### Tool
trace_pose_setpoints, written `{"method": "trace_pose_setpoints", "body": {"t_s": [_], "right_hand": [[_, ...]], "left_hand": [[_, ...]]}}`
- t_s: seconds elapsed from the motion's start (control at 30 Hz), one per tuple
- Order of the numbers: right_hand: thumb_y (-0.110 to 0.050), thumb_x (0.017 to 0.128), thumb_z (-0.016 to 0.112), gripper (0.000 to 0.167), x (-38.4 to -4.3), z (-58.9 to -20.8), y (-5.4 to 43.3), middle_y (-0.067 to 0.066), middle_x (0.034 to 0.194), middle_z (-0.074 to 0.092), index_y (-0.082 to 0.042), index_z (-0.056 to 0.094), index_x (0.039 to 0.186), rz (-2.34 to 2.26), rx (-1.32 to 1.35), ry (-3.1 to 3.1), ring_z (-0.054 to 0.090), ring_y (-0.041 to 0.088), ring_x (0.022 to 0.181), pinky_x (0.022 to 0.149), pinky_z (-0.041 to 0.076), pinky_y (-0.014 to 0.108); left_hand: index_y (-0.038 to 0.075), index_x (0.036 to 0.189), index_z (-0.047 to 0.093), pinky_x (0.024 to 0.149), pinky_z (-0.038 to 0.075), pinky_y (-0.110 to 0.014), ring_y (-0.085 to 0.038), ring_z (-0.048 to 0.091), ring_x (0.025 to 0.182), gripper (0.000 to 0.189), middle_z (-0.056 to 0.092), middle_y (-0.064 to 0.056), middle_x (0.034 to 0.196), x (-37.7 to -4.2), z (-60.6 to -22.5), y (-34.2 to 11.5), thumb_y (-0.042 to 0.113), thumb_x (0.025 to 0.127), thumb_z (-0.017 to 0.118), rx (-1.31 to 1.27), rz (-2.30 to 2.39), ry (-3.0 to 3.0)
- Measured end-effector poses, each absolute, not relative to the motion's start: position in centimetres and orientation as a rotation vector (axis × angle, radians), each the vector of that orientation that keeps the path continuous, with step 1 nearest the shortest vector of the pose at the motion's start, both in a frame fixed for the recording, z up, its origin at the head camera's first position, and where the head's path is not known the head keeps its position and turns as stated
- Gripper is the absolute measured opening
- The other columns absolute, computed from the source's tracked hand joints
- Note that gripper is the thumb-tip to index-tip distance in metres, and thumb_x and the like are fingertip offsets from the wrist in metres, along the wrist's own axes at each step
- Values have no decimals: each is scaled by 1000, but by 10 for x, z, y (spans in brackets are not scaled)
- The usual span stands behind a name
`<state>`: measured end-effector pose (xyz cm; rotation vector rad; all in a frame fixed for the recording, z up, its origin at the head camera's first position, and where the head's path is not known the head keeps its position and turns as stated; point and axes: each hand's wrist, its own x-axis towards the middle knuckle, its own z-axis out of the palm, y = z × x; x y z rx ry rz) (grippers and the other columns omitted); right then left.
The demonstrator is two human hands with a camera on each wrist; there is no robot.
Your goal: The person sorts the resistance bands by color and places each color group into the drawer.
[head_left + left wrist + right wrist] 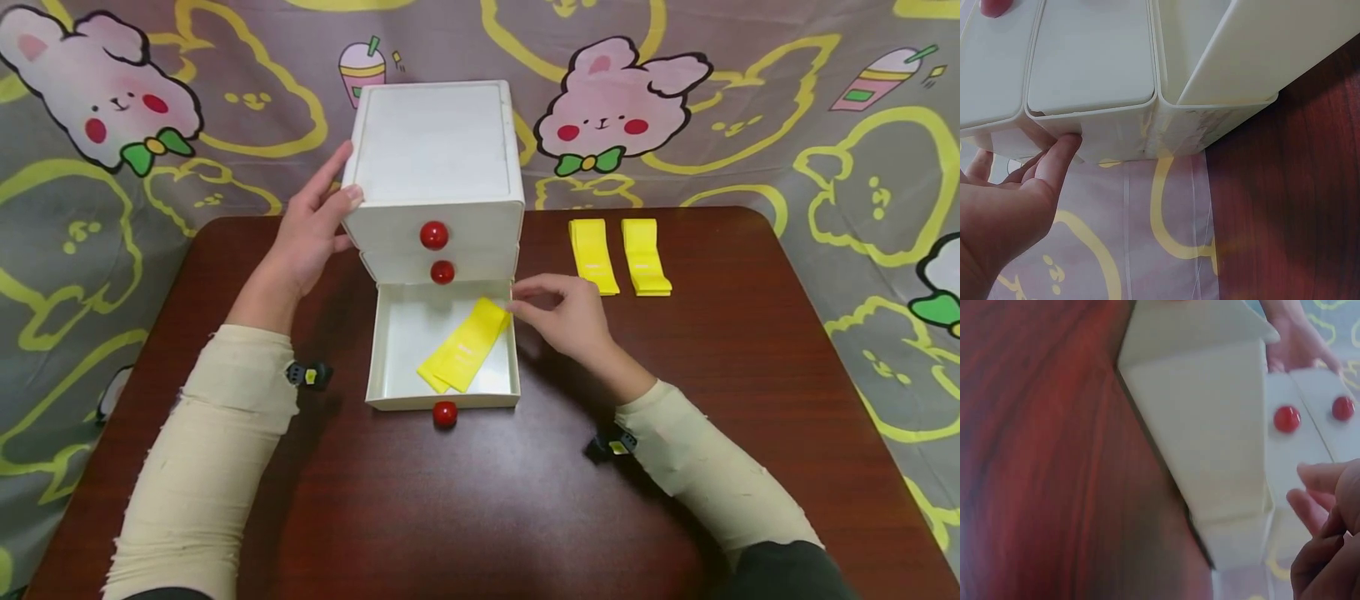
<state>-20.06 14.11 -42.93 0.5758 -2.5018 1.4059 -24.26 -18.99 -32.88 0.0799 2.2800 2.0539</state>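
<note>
A white drawer cabinet (438,142) with red ball knobs stands on the table. Its bottom drawer (397,350) is pulled out, and a folded yellow band (467,348) lies slantwise inside. My left hand (307,229) rests against the cabinet's left side, thumb near the top front corner; in the left wrist view its fingertips touch the side wall. Over the drawer's right edge is my right hand (566,315), its fingertips close to the band's upper end. The right wrist view shows thumb and fingers (1319,478) apart, nothing visible between them.
Two more folded yellow bands, a left one (594,257) and a right one (645,257), lie on the dark wooden table (465,508) right of the cabinet. A patterned cloth (750,125) hangs behind the table.
</note>
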Motion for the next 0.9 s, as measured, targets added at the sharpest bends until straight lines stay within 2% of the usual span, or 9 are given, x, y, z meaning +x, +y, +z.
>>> {"method": "trace_pose_setpoints", "body": {"t_s": [0.17, 0.27, 0.53, 0.63, 0.9], "right_hand": [[-19, 82, 85, 27, -209, -431, 166, -3, 98, 74, -9, 79, 106, 1422, 543, -2511, 66, 17, 86, 70, 52, 30], [-21, 82, 85, 29, -215, -433, 181, -3, 98, 74, -8, 78, 108, 1401, 512, -2526, 62, 20, 83, 66, 47, 27], [-18, 82, 85, 32, -240, -440, 211, 5, 97, 75, -4, 77, 110, 1411, 421, -2498, 60, 28, 86, 62, 39, 25], [-20, 81, 86, 33, -254, -445, 217, 7, 96, 75, -4, 76, 109, 1386, 394, -2502, 58, 28, 81, 59, 37, 26], [-29, 84, 83, 39, -282, -447, 231, 10, 103, 73, -5, 75, 113, 1352, 233, -2578, 58, 32, 102, 76, 42, 30]], "left_hand": [[50, 151, 37, 106, 38, -54, -27, 44, 131, 56, 32, 6, 158, -242, -329, -189, 34, 101, 58, 83, 2061, 2272], [49, 151, 37, 105, 39, -54, -27, 45, 130, 57, 33, 5, 158, -242, -329, -189, 33, 101, 58, 82, 2078, 2260], [48, 152, 37, 105, 39, -53, -27, 45, 130, 57, 32, 4, 158, -242, -328, -189, 33, 101, 58, 87, 2082, 2252], [49, 151, 37, 105, 39, -54, -28, 45, 130, 56, 33, 4, 158, -242, -328, -190, 33, 101, 58, 81, 2075, 2268], [50, 151, 37, 106, 38, -54, -28, 44, 131, 56, 32, 5, 158, -243, -327, -190, 35, 101, 58, 82, 2059, 2273]]}}
